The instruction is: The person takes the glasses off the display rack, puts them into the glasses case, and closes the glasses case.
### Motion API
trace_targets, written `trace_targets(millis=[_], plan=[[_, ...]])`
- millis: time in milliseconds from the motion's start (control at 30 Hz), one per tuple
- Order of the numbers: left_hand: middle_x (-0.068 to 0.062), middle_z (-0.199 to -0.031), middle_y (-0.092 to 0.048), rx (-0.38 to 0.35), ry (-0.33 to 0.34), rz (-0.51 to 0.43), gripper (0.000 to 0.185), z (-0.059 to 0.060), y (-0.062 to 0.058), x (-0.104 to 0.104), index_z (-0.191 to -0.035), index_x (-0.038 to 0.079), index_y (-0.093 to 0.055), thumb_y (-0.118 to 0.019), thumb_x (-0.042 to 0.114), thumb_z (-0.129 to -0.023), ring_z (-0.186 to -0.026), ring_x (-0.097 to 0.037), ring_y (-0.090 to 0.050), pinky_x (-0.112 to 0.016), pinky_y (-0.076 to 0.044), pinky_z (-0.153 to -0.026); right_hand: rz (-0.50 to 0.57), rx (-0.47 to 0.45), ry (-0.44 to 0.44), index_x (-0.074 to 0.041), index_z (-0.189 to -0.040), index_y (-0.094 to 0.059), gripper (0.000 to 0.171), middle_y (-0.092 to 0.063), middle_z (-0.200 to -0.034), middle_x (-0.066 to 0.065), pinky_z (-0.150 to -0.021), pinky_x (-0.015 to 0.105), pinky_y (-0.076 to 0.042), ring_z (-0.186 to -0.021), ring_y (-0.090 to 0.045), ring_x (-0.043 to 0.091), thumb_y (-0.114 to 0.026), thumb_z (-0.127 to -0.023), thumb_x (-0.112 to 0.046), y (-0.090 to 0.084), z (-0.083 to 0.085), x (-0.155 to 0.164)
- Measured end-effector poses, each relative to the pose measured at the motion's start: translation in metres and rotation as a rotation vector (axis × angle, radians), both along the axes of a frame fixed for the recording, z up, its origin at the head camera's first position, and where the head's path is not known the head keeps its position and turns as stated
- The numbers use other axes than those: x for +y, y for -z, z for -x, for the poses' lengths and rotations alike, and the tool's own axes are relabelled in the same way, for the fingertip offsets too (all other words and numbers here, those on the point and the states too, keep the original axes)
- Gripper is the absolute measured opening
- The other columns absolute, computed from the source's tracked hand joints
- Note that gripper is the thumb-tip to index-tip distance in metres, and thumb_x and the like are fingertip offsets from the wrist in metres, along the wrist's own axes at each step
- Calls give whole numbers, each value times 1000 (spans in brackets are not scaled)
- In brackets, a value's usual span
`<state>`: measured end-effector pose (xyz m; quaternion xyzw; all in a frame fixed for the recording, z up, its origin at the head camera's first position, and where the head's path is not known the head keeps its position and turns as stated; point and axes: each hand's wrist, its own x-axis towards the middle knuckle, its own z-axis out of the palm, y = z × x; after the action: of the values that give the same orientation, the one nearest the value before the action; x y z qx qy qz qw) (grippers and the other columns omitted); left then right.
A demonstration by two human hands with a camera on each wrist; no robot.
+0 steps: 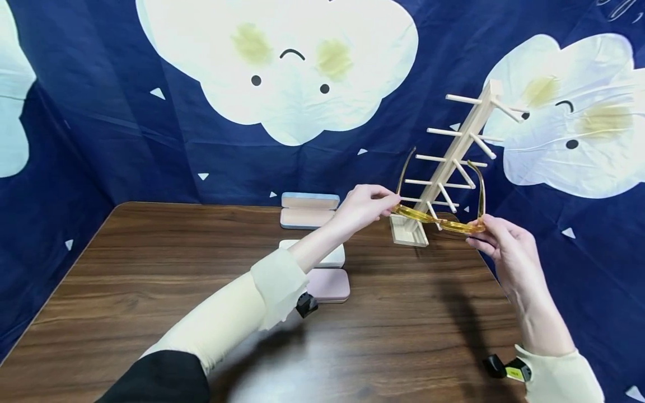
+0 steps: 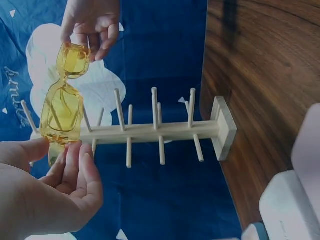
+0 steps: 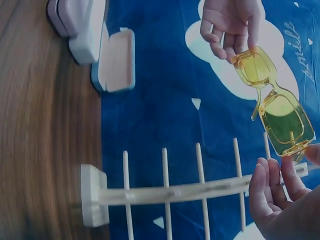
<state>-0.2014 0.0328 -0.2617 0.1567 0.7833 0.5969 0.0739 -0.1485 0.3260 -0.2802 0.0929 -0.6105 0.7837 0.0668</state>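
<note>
Translucent yellow plastic sunglasses (image 1: 437, 219): light, stiff, likely brittle at hinges. Left hand (image 1: 360, 208) and right hand (image 1: 504, 246) each pinch a frame corner; best grip there, off the lenses

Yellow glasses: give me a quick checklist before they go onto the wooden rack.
1. Both hands hold the yellow glasses: left hand pinches one end, right hand the other. Ok.
2. Temples unfolded, pointing up. Ok.
3. Pegs free: the wooden rack carries nothing. Ok.
4. Rack base flat on the table. Ok.
5. Frame lined up with a peg pair: cannot tell.
6. Cases lie clear of the rack. Ok.
</note>
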Motion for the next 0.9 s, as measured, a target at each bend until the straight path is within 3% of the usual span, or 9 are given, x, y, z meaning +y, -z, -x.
trace_targets(millis=[200, 300, 433, 633, 900], plan=[[-8, -109, -78, 44, -21, 27, 28, -7, 10, -20, -118, 11, -74, -61, 31, -103, -105, -23, -73, -23, -55, -80, -72, 12, 16, -5, -95, -76, 21, -80, -89, 1, -72, 23, -62, -82, -77, 8, -57, -105, -9, 7, 0, -21], [-12, -110, -76, 32, -40, 2, 28, -10, 15, -31, -118, 10, -73, -60, 29, -103, -104, -24, -71, -31, -58, -85, -86, -2, 30, -7, -94, -75, 20, -79, -89, 0, -73, 23, -62, -82, -77, 7, -59, -104, -11, 10, 3, -34], [-10, -108, -74, 5, -90, -18, 28, -16, 21, -47, -120, 10, -72, -61, 30, -103, -102, -21, -68, -37, -59, -90, -113, -24, 46, -7, -94, -75, 19, -78, -88, -1, -74, 23, -62, -83, -76, 7, -60, -104, -15, 15, 8, -52], [-4, -102, -71, -12, -157, -48, 28, -25, 30, -67, -119, 11, -72, -61, 31, -103, -95, -14, -65, -28, -56, -85, -141, -56, 63, -9, -91, -74, 22, -77, -88, -3, -75, 22, -62, -83, -75, 6, -60, -105, -17, 23, 14, -76], [-6, -113, -75, 3, -252, 6, 31, -40, 44, -93, -120, 15, -73, -61, 37, -101, -105, -17, -68, -42, -59, -95, -185, -117, 60, -15, -87, -72, 23, -74, -88, -5, -77, 24, -62, -84, -74, 6, -58, -105, -18, 38, 18, -105]])
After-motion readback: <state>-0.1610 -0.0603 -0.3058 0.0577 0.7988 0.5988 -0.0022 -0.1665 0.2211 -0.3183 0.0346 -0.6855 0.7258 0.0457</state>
